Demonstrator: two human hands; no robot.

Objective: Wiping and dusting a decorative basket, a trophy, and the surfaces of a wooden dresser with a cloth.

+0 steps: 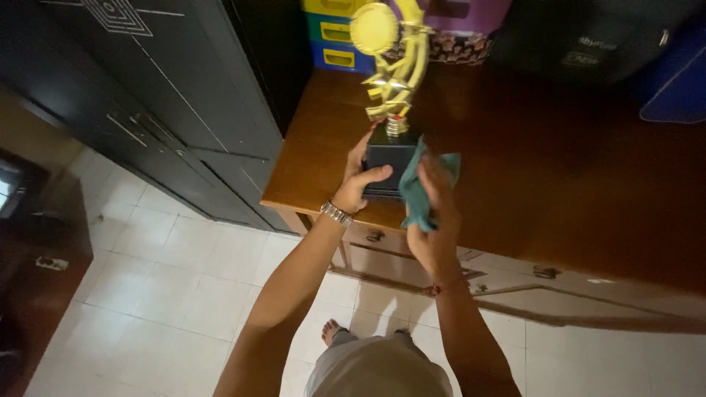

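Head view, looking down at a brown wooden table [559, 184] against a dark cabinet wall. Gold trophy [390, 66] stands upright near the table's front-left corner, close to the front edge: round disc on top, curved gold arms below, short ribbed stem, then a black block base [390, 163] sitting flat on the tabletop. Left hand [358, 180] is wrapped on the left side of the base, thumb across its front face, fingers running up the far left side toward the stem, so a firm hold on the base. Metal watch [336, 213] on that wrist. Right hand [435, 213] is closed around a teal cloth [421, 192], pressing it against the right side of the base; cloth bunched, part of it sticks out above the fingers toward the table's middle. Thin red string band [446, 287] on the right wrist. Both hands touch the base, one per side. Far-left corner of the table: stacked small plastic drawers [334, 37] in yellow, green, blue, right beside the cabinet. Behind the trophy along the back edge: a purple item with patterned trim [463, 33], then a dark bag [588, 37], then something blue [673, 81] at the far-right edge, kind unclear. Table front has drawers with dark handles [376, 236]. White tile floor [169, 294] below; the person's bare foot [332, 331] shows just under the front edge.
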